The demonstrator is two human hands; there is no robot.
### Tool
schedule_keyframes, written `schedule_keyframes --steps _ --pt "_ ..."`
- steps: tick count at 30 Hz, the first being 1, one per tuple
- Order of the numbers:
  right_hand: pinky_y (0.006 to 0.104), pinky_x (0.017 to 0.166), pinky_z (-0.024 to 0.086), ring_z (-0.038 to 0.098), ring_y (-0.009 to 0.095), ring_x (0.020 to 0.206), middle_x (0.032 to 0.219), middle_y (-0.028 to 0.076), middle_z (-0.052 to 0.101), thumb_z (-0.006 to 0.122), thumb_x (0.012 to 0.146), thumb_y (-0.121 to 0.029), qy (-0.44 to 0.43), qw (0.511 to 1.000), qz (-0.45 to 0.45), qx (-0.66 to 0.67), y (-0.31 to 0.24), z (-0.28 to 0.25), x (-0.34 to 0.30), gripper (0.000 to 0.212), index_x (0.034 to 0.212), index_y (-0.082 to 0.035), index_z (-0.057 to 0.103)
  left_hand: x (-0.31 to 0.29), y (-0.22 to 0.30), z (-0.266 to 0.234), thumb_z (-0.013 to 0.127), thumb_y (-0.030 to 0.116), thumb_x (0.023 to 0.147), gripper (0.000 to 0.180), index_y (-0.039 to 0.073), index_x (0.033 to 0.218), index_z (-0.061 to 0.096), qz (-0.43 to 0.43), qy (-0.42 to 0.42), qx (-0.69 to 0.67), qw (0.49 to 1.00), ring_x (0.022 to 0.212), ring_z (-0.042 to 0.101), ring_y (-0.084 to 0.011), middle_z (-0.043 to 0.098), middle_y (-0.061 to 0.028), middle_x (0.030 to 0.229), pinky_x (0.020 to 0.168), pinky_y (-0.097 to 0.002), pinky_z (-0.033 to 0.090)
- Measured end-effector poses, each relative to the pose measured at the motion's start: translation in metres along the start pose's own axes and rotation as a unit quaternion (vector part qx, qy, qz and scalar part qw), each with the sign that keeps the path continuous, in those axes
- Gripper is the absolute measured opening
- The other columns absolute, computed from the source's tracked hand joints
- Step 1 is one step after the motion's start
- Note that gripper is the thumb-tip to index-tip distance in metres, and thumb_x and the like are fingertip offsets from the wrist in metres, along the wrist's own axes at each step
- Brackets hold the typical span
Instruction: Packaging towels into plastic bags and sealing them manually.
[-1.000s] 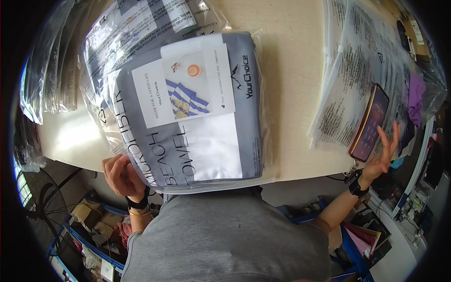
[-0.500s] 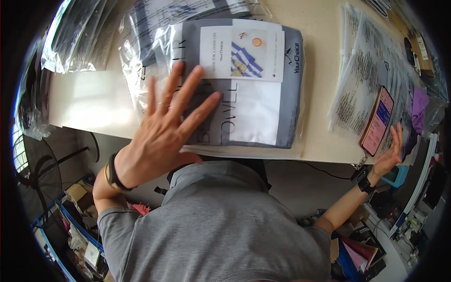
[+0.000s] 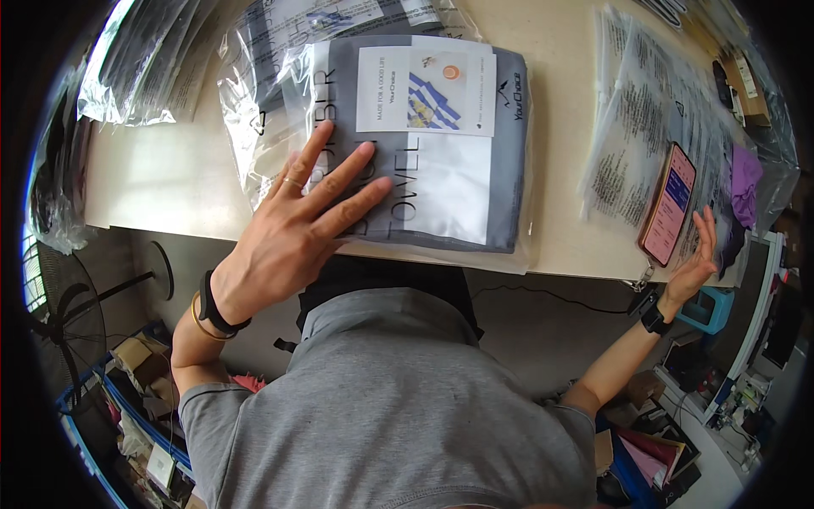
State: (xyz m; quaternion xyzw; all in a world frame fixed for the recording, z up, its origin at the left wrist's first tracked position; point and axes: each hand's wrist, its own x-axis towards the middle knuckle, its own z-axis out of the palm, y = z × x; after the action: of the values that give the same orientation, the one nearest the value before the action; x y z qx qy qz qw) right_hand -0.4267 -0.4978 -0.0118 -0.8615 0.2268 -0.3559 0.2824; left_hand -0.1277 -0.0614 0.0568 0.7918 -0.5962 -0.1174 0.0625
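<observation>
In front of me lies a folded grey-and-white towel (image 3: 449,191) in a clear plastic bag, with a printed card (image 3: 383,106) showing striped cloths on its upper part. My left hand (image 3: 292,220) lies over the left side of the bag, its fingers stretched and apart, holding nothing. The thumb is hidden beneath the hand. Over at the table's right edge my right hand (image 3: 694,267) is open, with fingers extended and nothing in it. Beside it lies a phone (image 3: 668,206) with a lit screen and a small metal charm on its lower end.
Another bagged towel (image 3: 356,19) lies behind the first. Clear plastic bags (image 3: 140,64) are heaped at the far left. Printed translucent bags (image 3: 623,127) are stacked on the right, near a purple cloth (image 3: 745,187). A black fan (image 3: 72,301) stands lower left.
The left hand has come down onto the bag, its fingers drawing a little closer together. The whole view has shifted slightly; the towel package seems to stay put. The right hand remains beside the phone.
</observation>
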Motion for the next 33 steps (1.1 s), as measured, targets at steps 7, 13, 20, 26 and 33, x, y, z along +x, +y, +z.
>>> schedule_keyframes --steps 7,13,20,26,33 --pt "0.0441 0.111 0.020 0.035 0.031 0.132 0.139 0.016 0.043 0.014 0.087 -0.073 -0.031 0.996 -0.020 -0.081 -0.015 0.001 0.002 0.091 0.125 -0.002 0.055 -0.005 -0.011 -0.009 0.053 0.014 0.088 0.040 0.003 0.127 0.053 -0.028 0.166 -0.186 0.968 0.129 0.041 -0.0401 0.051 -0.0187 0.132 0.107 -0.0460 0.035" --pt "0.0496 0.112 0.013 0.026 0.033 0.138 0.144 0.016 0.037 0.014 0.084 -0.078 -0.094 0.982 -0.046 -0.158 -0.034 0.007 0.015 0.092 0.128 -0.007 0.054 -0.069 -0.024 -0.012 0.043 0.015 0.097 0.024 -0.003 0.100 0.060 -0.206 0.280 0.315 0.883 0.076 0.064 -0.0171 0.067 -0.0105 0.087 0.071 -0.0271 0.051" --pt "0.0525 0.112 -0.001 0.014 0.035 0.141 0.148 0.015 0.030 0.016 0.074 -0.087 -0.172 0.964 -0.034 -0.198 -0.038 0.010 0.016 0.103 0.136 -0.011 0.047 -0.078 -0.055 0.018 0.047 0.011 0.097 0.031 -0.003 0.125 0.051 -0.256 0.498 -0.473 0.680 0.101 0.060 -0.0185 0.060 -0.0125 0.114 0.089 -0.0324 0.049" --pt "0.0527 0.112 0.005 0.017 0.035 0.140 0.147 0.015 0.032 0.016 0.076 -0.085 -0.151 0.966 -0.045 -0.203 -0.035 0.012 0.018 0.102 0.135 -0.009 0.047 -0.072 -0.061 0.010 0.046 0.008 0.097 0.031 -0.004 0.126 0.050 -0.224 0.527 -0.481 0.664 0.108 0.057 -0.0209 0.058 -0.0141 0.118 0.096 -0.0367 0.046" --pt "0.0480 0.113 0.012 0.026 0.032 0.137 0.144 0.017 0.037 0.016 0.079 -0.082 -0.060 0.994 -0.021 -0.089 -0.017 0.002 0.012 0.103 0.134 0.000 0.046 -0.051 -0.057 0.006 0.044 0.007 0.097 0.033 -0.003 0.128 0.050 -0.231 0.531 -0.290 0.762 0.118 0.052 -0.0262 0.054 -0.0148 0.128 0.103 -0.0423 0.039"
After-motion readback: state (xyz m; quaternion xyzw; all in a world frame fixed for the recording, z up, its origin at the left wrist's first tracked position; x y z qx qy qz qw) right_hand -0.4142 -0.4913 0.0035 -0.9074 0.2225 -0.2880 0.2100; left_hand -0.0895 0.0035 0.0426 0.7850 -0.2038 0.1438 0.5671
